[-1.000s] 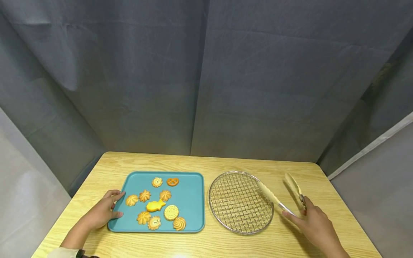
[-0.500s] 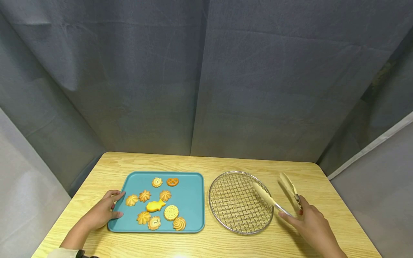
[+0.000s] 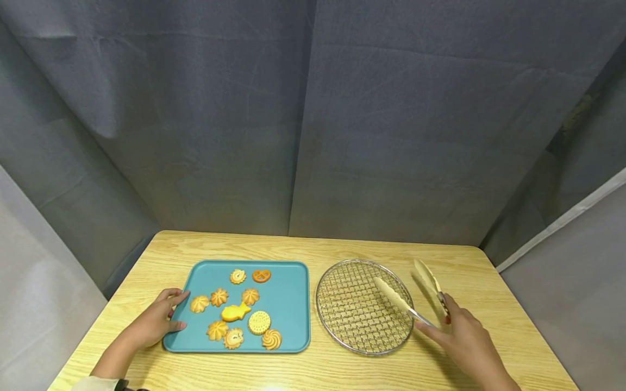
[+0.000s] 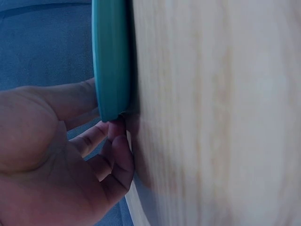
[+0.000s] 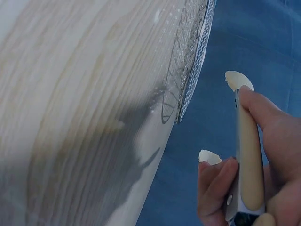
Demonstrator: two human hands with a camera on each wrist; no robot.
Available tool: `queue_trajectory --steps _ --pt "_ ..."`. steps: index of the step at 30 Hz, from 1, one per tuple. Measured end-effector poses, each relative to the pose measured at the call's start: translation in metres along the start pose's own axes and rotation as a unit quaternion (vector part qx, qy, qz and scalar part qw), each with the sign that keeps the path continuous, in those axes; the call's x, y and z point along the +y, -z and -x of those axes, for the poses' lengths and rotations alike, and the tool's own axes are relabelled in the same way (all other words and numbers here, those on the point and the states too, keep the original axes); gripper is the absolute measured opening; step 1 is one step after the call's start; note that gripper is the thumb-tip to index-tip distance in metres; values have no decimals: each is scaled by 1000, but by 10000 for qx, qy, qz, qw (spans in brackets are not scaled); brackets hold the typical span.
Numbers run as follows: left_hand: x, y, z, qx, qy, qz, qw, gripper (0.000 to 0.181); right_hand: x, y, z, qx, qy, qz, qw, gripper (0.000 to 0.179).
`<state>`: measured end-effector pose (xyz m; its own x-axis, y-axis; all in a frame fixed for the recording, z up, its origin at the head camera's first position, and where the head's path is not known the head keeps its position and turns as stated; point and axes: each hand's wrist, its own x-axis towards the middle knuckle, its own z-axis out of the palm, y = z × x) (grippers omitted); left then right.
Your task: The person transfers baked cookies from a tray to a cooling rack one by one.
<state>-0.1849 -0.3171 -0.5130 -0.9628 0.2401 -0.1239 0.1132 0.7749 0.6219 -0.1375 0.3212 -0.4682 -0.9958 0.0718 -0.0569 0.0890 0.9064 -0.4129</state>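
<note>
My left hand grips the left edge of a teal rectangular tray. In the left wrist view, the thumb lies over the tray's rim while curled fingers meet it from below. Several cookies lie on the tray, among them a yellow fish-shaped cookie, a pretzel and a swirl cookie. My right hand holds kitchen tongs with cream tips and metal arms. The tongs are spread wide and hold nothing. One tip hangs over the round wire rack; the other is right of it.
The pale wooden table bears the tray on the left and the rack right of it, a narrow strip of wood between them. Grey curtains close off the back and sides.
My right hand and the spread tongs have moved left, so the left tip reaches further over the wire rack. The left hand, tray and cookies have stayed in place.
</note>
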Motion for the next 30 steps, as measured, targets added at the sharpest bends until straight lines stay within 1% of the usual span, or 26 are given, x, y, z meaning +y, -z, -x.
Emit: queue_trajectory --steps 8,14,24,30 --pt "-1 1 1 -22 -43 77 10000 82 -13 -3 0 -133 8 -37 9999 111" --pt "-3 2 0 -90 -67 253 9996 84 -21 -6 0 -195 -9 -114 9997 112" --pt "-5 3 1 -164 -56 405 9990 85 -35 -11 3 -166 50 -72 9998 115" --pt "-7 3 1 -173 -68 540 9984 86 -41 -14 3 -219 59 -178 9996 115"
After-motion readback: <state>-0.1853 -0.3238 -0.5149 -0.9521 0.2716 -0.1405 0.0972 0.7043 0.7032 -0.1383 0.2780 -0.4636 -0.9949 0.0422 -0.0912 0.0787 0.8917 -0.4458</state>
